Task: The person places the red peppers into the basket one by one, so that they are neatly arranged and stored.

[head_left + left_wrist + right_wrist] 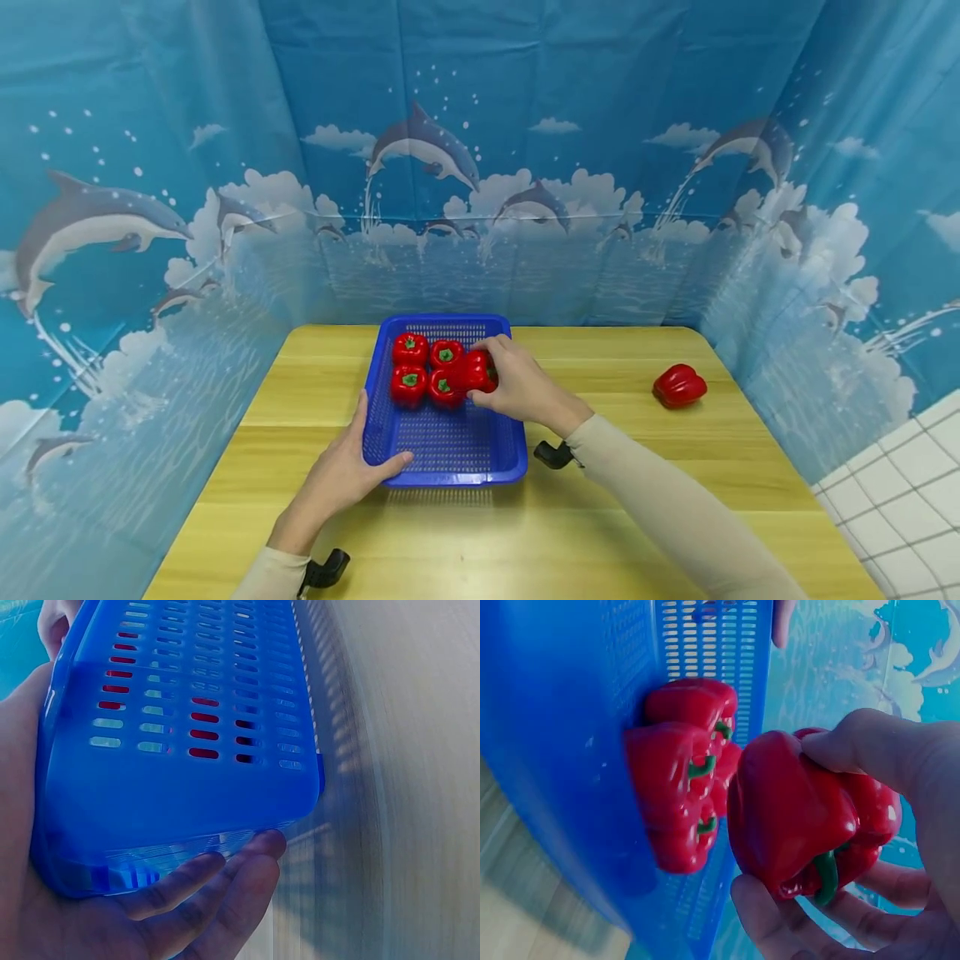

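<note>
My right hand (525,385) grips a red bell pepper (787,802) with a green stem, thumb on one side and fingers on the other. It is held over the right part of a blue plastic basket (442,442). Several red bell peppers (409,386) sit together inside, toward the far left, stems up in the head view. My left hand (339,471) holds the basket at its near left side. Its thumb lies over the rim, and in the left wrist view its fingers (232,907) curl around the outside of the wall.
One more red bell pepper (679,387) lies on its side on the wooden table (600,533), well to the right of the basket. A blue curtain (480,275) printed with dolphins hangs behind and beside the table. White tiles (900,483) show at the lower right.
</note>
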Motion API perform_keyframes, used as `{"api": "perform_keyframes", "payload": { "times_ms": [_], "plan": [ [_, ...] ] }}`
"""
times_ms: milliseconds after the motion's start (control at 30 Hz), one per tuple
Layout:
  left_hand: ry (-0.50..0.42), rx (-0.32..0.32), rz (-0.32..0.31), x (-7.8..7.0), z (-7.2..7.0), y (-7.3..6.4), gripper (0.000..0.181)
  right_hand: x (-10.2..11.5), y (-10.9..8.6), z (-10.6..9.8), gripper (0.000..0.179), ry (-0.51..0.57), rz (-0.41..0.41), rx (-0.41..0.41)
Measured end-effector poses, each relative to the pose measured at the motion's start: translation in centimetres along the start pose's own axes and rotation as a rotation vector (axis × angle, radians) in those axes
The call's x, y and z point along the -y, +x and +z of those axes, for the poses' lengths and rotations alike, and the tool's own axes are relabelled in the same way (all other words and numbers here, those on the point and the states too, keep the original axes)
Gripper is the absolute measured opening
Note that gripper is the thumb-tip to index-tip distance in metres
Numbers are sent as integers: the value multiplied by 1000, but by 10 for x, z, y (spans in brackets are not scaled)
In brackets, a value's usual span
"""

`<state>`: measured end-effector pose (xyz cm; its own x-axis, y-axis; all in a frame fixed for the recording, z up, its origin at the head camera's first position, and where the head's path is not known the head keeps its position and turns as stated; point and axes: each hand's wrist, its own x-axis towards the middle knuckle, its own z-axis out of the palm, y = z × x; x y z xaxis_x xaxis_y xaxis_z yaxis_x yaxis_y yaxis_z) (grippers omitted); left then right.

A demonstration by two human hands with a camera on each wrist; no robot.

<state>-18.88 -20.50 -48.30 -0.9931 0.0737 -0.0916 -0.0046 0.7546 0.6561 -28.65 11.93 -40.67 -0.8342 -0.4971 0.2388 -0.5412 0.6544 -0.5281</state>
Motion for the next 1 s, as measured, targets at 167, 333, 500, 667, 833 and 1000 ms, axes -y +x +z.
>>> {"api": "perform_keyframes", "payload": {
  "times_ms": [167,333,500,667,833,1000],
  "plan": [
    [-5,4,5,0,0,1,138,8,7,6,70,-18,-12,26],
    [-1,1,11,-1,0,2,137,14,13,11,70,-6,-29,53],
    [5,3,12,-1,-1,1,138,21,18,16,71,-30,-47,80],
    [12,1,10,-1,-3,1,137,29,24,24,70,-50,-60,122],
    [25,0,16,0,-3,2,137,34,32,38,71,-76,-73,162],
    [25,3,19,3,-1,0,139,37,37,52,73,-96,-74,204]
  ]
}}
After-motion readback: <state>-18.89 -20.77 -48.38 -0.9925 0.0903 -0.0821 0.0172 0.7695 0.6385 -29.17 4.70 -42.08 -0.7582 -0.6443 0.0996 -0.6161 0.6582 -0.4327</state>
